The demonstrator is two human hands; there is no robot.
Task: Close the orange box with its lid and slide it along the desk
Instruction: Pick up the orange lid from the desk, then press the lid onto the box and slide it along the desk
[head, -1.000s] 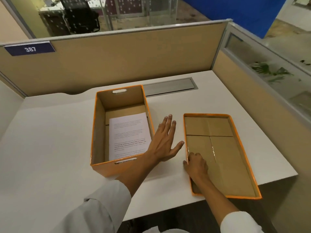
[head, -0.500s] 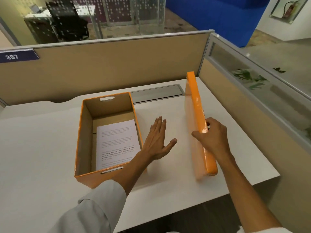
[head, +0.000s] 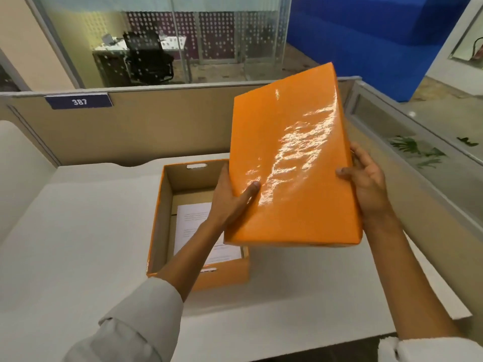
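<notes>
An open orange box (head: 222,276) with a brown cardboard inside stands on the white desk (head: 78,244); a printed sheet of paper (head: 193,220) lies at its bottom. The glossy orange lid (head: 292,165) is in the air, tilted, orange top facing me, above and to the right of the box. My left hand (head: 232,197) grips the lid's left edge, thumb on top. My right hand (head: 366,178) holds its right edge. The lid hides the box's far right corner.
Beige cubicle partitions (head: 156,126) wall the desk at the back and right; a blue plate marked 387 (head: 79,101) sits on the back one. The desk's right end (head: 457,309) and front edge lie close to my arms. Beyond the partition stands a black office chair (head: 149,58).
The lid went from lying upside down on the desk, to standing on edge in my right hand, to being lifted and turned orange side up. My left hand left the desk and took its left edge.
</notes>
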